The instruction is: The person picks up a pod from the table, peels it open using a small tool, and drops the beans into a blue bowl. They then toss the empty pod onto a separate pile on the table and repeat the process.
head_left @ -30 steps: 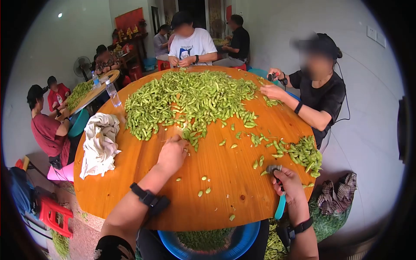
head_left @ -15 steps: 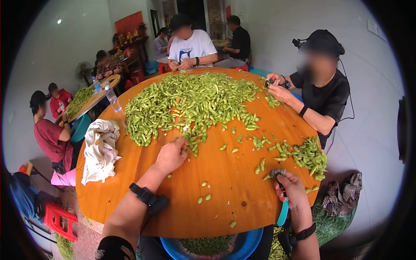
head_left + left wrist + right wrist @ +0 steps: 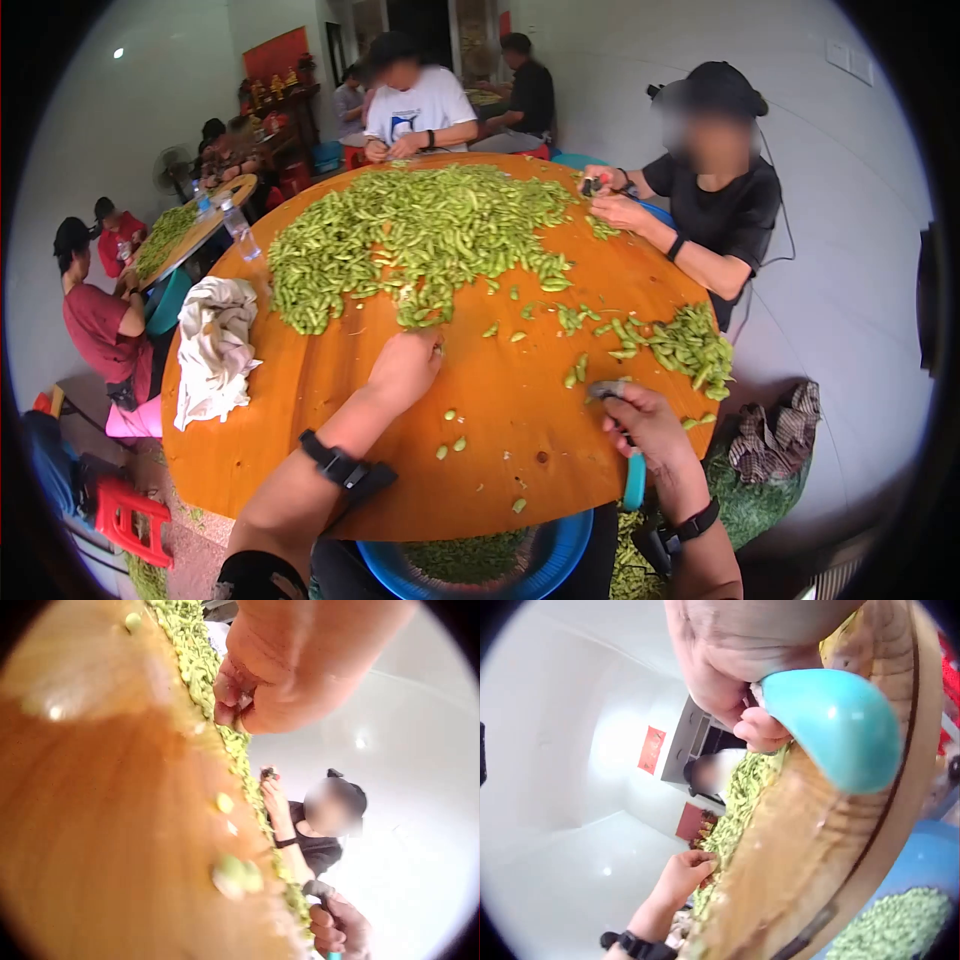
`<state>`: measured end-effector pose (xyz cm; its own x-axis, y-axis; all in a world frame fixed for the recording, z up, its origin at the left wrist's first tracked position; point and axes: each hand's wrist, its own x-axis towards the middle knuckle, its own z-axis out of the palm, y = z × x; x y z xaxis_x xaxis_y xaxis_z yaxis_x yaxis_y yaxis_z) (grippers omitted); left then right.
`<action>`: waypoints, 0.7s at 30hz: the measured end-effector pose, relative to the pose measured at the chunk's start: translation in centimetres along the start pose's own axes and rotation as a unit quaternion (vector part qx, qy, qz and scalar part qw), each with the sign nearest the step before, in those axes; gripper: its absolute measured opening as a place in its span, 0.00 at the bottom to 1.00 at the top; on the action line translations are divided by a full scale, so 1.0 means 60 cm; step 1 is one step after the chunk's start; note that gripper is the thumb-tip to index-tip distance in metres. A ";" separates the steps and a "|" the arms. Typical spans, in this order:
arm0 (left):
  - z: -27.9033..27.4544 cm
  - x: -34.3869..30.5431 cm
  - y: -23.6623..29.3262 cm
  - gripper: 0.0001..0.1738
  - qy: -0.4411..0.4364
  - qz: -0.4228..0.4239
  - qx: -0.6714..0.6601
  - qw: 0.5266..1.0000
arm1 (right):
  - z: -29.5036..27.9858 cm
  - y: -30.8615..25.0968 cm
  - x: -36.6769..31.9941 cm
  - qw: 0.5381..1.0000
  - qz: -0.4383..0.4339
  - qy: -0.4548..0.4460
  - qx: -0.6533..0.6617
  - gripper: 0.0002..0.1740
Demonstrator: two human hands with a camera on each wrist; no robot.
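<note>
Curled fingers of my left hand (image 3: 405, 370) are at the near edge of a big heap of green soybean pods (image 3: 420, 225), with a bit of green at the fingertips. In the left wrist view its thumb and fingers meet. My right hand (image 3: 655, 430) grips a tool with a turquoise handle (image 3: 635, 482) and a grey head (image 3: 605, 389), held over the right side of the table. The right wrist view shows the thick rounded handle (image 3: 832, 727) close up; the palm hides its upper part. Shelled beans (image 3: 459, 443) lie between my hands.
A smaller pile of pods (image 3: 692, 350) sits on the round wooden table's right side. A white cloth (image 3: 215, 350) and a plastic bottle (image 3: 239, 232) stand at left. Below the near edge is a blue basin (image 3: 572, 555) holding beans. A person (image 3: 715, 190) works at right, another across.
The head view has shifted a little, so the scene slides left. Against the heap, my left hand has moved slightly right. My right hand keeps hold of the tool, nearly in place.
</note>
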<state>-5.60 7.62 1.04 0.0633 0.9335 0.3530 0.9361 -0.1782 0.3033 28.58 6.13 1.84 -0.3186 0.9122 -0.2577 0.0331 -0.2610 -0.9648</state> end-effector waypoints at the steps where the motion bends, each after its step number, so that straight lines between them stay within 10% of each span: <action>1: -0.007 -0.010 0.027 0.11 -0.006 0.008 -0.008 1.000 | 0.016 -0.015 -0.014 1.000 0.003 -0.029 -0.007 0.13; 3: -0.032 -0.043 0.084 0.12 -0.074 -0.092 -0.339 0.934 | 0.056 -0.042 -0.030 0.998 0.002 -0.061 -0.028 0.12; 6: -0.032 -0.078 0.130 0.14 -0.108 -0.115 -0.470 0.868 | 0.100 -0.034 -0.011 0.995 -0.016 -0.096 -0.033 0.11; 21: 0.012 -0.107 0.130 0.19 0.057 0.073 -0.318 0.944 | 0.179 -0.003 -0.005 0.998 -0.021 -0.067 -0.010 0.06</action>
<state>1.55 0.45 0.48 0.1044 0.8512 0.5144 0.5208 -0.4874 0.7008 18.50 2.51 2.67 -0.4430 0.8716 -0.2097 0.0357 -0.2166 -0.9756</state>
